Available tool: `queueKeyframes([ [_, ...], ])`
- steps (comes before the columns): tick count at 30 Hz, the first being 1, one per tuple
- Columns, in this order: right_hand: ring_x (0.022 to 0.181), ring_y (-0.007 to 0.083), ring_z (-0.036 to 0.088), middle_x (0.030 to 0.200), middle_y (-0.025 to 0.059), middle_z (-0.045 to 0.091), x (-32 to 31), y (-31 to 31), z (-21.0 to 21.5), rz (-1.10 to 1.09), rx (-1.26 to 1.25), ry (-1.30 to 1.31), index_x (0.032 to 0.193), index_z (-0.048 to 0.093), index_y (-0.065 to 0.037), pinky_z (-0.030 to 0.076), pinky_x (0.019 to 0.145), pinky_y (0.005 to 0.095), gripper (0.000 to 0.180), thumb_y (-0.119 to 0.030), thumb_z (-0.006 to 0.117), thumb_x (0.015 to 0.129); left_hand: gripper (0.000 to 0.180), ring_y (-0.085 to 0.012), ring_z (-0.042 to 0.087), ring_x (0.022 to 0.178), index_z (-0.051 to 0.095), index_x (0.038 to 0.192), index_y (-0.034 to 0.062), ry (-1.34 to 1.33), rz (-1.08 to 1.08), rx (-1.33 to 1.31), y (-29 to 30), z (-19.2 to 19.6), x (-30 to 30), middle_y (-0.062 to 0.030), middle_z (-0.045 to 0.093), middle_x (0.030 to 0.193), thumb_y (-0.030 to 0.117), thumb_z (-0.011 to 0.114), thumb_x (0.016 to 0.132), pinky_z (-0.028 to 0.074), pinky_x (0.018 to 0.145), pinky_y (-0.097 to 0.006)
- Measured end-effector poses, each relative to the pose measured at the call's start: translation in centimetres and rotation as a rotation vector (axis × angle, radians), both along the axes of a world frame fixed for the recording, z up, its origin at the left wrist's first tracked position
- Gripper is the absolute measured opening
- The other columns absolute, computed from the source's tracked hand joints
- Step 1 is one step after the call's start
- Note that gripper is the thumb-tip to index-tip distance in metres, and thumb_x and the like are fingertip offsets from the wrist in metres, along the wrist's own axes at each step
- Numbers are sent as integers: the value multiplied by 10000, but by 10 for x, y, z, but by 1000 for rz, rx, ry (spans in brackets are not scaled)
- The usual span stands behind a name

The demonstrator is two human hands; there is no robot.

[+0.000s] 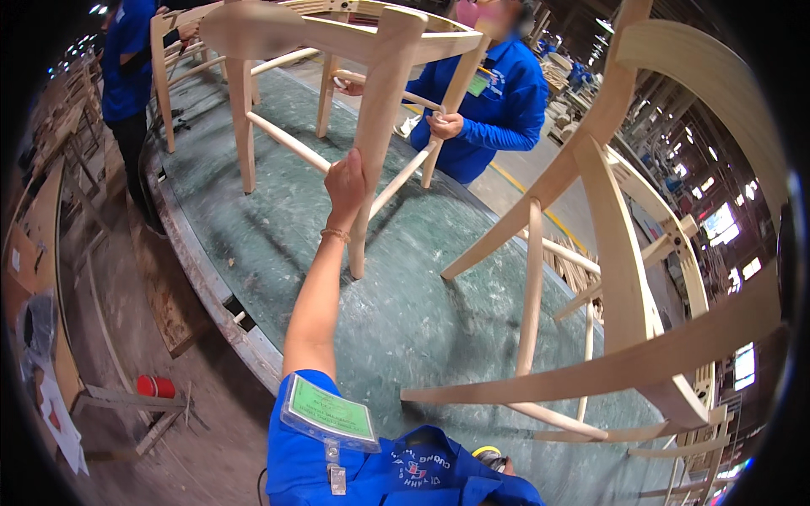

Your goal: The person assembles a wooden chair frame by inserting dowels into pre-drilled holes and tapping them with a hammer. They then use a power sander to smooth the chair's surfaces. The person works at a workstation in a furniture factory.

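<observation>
Left hand (346, 187) clamped around the front leg of the bare wooden chair frame (337, 38), fingers wrapped on the leg about halfway down. Right hand not visible anywhere, so whether it holds anything cannot be told. Chair frame stands upright on the green tabletop (405, 320), at 12 o'clock from the person, straight ahead of the outstretched left arm. Gripped leg's long axis runs near vertical, foot on the tabletop just below the hand at 6 o'clock. Thin round rungs run off from the leg toward 10 and 2 o'clock.

Co-worker in a blue jacket (498, 101) stands on the far side at 1 o'clock, one hand (445, 125) on a rung of the same frame.

Second chair frame (624, 278) sits at 3 o'clock, tilted, curved back rail sweeping across the right of the view, well apart from the left hand.

Labels: green rectangular badge in a clear sleeve (327, 415) on the person's chest at 6 o'clock; small green tag on the co-worker's chest. Red cup (155, 386) on the floor at 8 o'clock.
</observation>
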State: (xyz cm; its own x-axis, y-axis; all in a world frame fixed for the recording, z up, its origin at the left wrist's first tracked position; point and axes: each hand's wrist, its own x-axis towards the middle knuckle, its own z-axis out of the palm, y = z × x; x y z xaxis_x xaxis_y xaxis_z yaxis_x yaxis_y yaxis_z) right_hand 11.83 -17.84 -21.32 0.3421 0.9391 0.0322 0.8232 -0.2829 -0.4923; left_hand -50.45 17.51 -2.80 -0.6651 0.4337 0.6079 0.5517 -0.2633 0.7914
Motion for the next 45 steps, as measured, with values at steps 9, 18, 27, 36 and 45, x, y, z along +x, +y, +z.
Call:
queueKeyframes([
  [9, 978, 400, 558, 1130, 168, 482, -20, -4, 36, -26, 79, -72, 1333, 464, -158, 492, 795, 453, 734, -247, 767, 670, 360, -345, 516, 1059, 500, 1153, -28, -10, 35, 95, -15, -21, 25, -216, 548, 1126, 285, 442, 986, 395, 932, -421],
  [18, 1028, 391, 557, 1158, 180, 521, 2, -22, 54, 22, -30, 71, 1339, 475, -151, 484, 845, 441, 702, -350, 746, 722, 554, -220, 506, 1226, 392, 1364, -20, -375, -702, -203, -169, -12, 181, -156, 564, 1272, 379, 483, 991, 355, 1053, -349],
  [27, 1070, 182, 524, 1174, 88, 557, 132, 59, 98, -166, 389, 686, 1424, 398, -64, 415, 941, 333, 759, -410, 714, 827, 579, -234, 507, 1224, 361, 1388, -24, -261, -1047, -163, -250, -45, 286, -160, 517, 1330, 224, 606, 925, 374, 1041, -372],
  [36, 968, 152, 568, 948, 31, 662, 172, 140, 106, 184, 447, 882, 1059, 654, -84, 413, 884, 332, 811, -813, 438, 777, 286, -171, 646, 803, 634, 1035, -6, -282, -831, -324, -229, -63, 327, -87, 673, 869, 233, 637, 879, 497, 751, -310],
  [45, 711, 134, 588, 738, 30, 624, 229, 72, 149, 29, 549, 742, 909, 620, -47, 451, 687, 298, 769, -756, 324, 868, 179, -133, 567, 621, 601, 810, 13, -312, -693, -326, -295, -17, 394, -54, 611, 687, 177, 640, 867, 432, 576, -276],
])
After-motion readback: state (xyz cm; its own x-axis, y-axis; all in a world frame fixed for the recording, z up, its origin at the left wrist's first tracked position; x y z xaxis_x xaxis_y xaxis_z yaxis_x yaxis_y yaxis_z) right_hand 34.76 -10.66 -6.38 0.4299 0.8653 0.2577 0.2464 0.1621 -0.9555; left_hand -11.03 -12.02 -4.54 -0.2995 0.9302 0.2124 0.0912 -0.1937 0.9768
